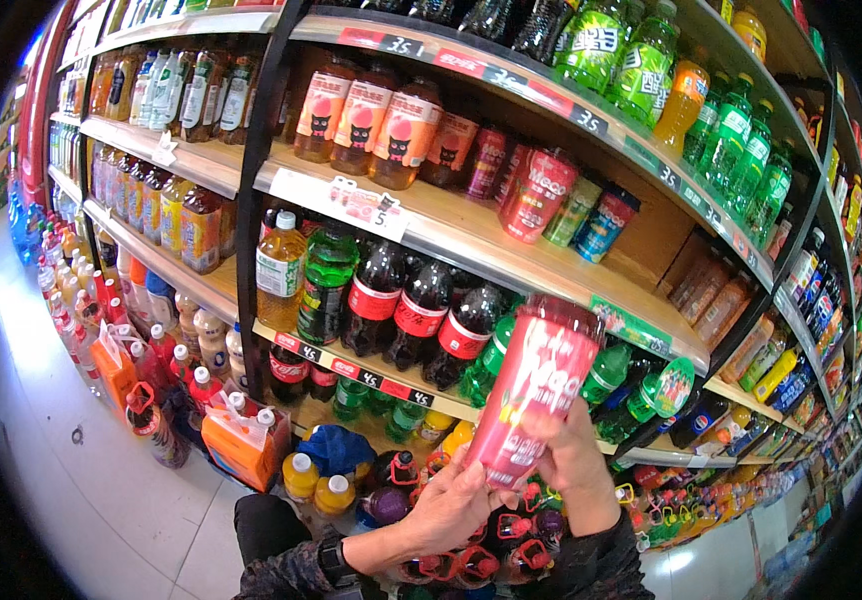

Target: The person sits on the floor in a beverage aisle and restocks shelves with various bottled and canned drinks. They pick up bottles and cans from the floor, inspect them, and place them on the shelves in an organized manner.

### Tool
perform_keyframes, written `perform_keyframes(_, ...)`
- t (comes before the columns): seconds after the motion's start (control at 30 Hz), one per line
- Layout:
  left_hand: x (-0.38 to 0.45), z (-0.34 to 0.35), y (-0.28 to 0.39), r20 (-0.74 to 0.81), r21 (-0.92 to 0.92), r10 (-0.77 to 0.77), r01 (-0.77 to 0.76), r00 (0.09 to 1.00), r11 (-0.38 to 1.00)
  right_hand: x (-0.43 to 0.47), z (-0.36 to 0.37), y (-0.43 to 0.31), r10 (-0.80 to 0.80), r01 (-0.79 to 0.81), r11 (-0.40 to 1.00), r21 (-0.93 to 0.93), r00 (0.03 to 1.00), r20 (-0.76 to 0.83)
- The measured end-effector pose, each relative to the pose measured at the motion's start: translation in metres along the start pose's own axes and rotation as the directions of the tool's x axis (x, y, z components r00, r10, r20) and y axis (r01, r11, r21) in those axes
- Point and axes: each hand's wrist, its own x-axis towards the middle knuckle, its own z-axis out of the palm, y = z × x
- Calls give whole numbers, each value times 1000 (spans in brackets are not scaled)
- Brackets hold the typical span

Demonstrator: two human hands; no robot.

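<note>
A tall red Meco drink cup (532,390) with a dark lid is held up, tilted, in both hands before the shelves. My left hand (450,499) grips its lower end, thumb on the front. Wrapped around the cup's right side is my right hand (573,454), its fingers partly hidden behind it. On the shelf above stand another red Meco cup (537,193), a green cup (572,211) and a blue cup (606,225). Bottles of orange-labelled tea (405,135) stand to their left on that shelf.
Large cola bottles (425,315) line the shelf behind the cup. Green soda bottles (588,41) fill the shelf above. Crowded on the floor are handled bottles (476,566), yellow-capped juice bottles (335,495) and an orange carry pack (240,442). A black shelf post (255,202) rises at left.
</note>
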Motion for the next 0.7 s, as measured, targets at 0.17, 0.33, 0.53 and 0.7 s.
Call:
perform_keyframes(0.17, 5, -15, 23, 59, 65, 54, -58, 997, 996, 60, 4, -36, 23, -19, 998, -52, 997, 76)
perform_keyframes(0.33, 17, -55, 43, -25, 173, 111, -105, 993, 979, 134, 22, -62, 92, -97, 995, 26, 986, 139)
perform_keyframes(0.53, 24, -88, 59, -197, 239, 178, -129, 964, 962, 225, 30, -73, 88, -97, 993, 66, 989, 123)
perform_keyframes(0.7, 28, -97, 65, -252, 286, 171, -96, 952, 953, 258, 20, -74, 95, -98, 994, 54, 994, 44)
